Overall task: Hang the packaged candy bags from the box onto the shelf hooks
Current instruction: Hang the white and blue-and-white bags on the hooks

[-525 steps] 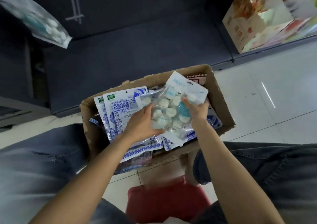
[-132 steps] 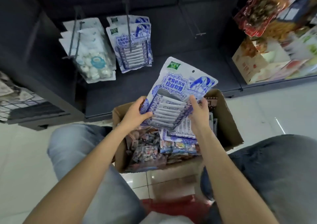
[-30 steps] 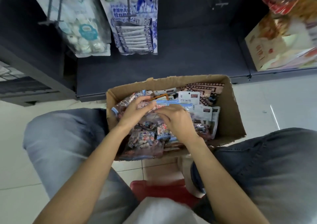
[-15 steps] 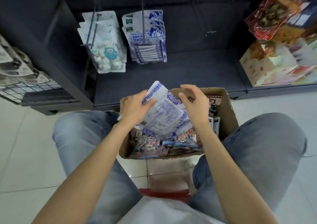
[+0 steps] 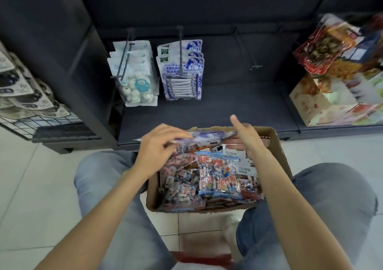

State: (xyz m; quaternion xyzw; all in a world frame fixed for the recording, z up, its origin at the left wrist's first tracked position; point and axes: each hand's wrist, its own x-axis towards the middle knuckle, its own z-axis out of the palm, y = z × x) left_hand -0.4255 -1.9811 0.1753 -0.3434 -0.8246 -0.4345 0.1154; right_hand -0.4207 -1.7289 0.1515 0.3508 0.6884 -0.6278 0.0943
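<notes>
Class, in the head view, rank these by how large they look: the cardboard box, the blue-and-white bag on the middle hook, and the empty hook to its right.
1. Cardboard box, largest, though it is also nearest the camera.
2. Blue-and-white bag.
3. Empty hook, a thin rod, smallest.

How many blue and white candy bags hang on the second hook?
3 show on that hook, overlapped front to back: front bag, middle bag, back bag. More may be hidden behind.
</notes>
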